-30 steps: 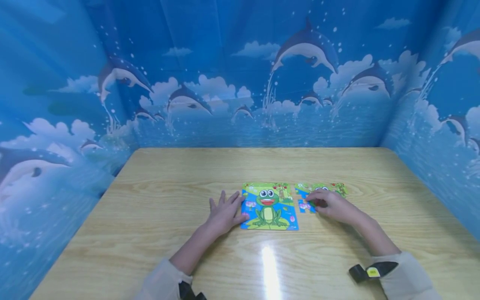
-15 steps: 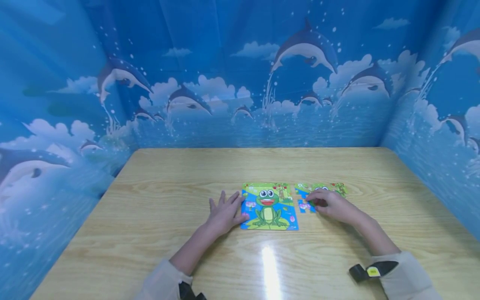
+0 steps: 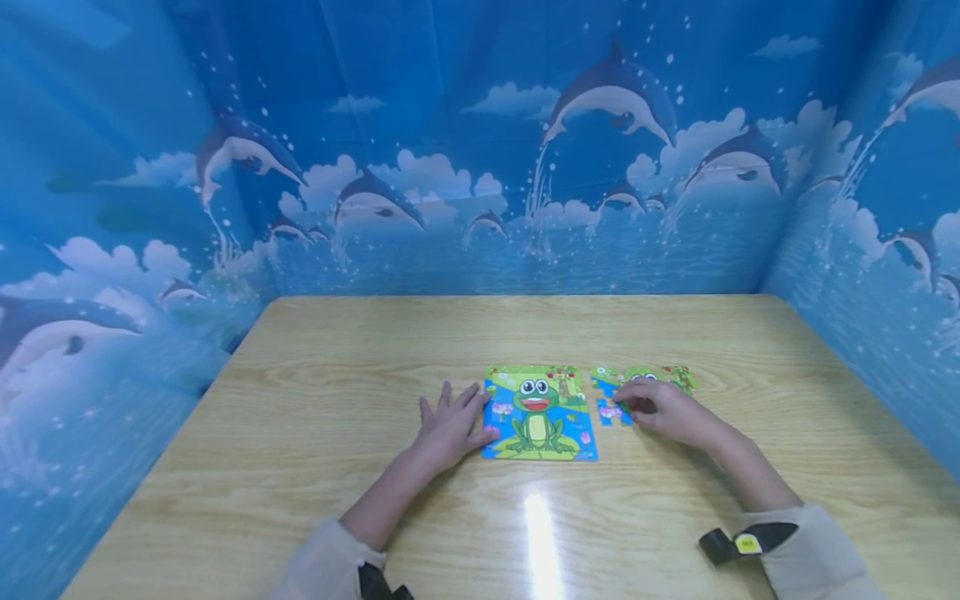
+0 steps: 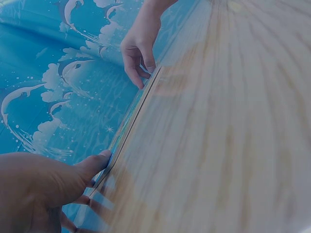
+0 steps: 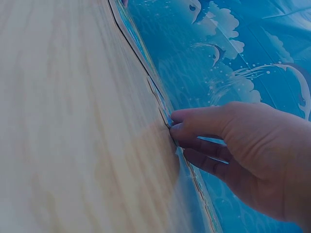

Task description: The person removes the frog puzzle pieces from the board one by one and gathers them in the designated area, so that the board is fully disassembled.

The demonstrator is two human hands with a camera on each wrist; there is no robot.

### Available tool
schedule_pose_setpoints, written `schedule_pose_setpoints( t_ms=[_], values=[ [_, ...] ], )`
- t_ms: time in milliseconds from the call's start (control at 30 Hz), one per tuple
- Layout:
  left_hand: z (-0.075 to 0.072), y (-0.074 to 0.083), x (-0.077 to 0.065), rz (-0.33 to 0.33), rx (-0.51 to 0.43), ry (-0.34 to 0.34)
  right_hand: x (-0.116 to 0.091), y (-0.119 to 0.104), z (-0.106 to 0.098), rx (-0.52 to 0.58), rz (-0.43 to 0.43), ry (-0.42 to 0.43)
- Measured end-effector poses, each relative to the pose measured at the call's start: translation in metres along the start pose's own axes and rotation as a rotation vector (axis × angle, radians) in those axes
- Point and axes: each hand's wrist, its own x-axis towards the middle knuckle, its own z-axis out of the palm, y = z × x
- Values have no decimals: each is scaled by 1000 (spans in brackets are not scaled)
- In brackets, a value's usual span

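A square frog picture board (image 3: 536, 421) lies flat in the middle of the table. My left hand (image 3: 446, 429) rests at its left edge, fingers spread, thumb and fingertips on the border. To the board's right, a top row of puzzle pieces (image 3: 603, 377) shows greenery and part of a frog's head. Below that row lies a blue piece with a pink flower (image 3: 610, 412). My right hand (image 3: 671, 412) is over these pieces, fingers curled, and covers part of them. In the right wrist view, the thumb and index finger of my right hand (image 5: 243, 150) pinch at a puzzle piece's edge.
The light wooden table (image 3: 360, 350) carries a bright glare streak (image 3: 542, 542) near the front. Blue dolphin-print curtains (image 3: 450, 150) enclose the back and both sides. A black camera strap (image 3: 750, 542) sits on my right sleeve, another on the left.
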Motion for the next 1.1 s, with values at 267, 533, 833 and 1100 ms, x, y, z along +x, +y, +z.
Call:
schedule_pose_setpoints(
  t_ms=[267, 533, 833, 1100],
  values=[
    [-1, -1, 0, -2, -4, 4, 1, -1, 0, -9, -9, 5],
    [-2, -1, -1, -1, -14, 3, 0, -4, -5, 11, -10, -2],
    [-3, 0, 0, 5, -5, 4, 14, -32, -10, -19, -59, 12],
    [-1, -1, 0, 7, -2, 2, 41, -56, 0, -19, -120, -21]
  ],
)
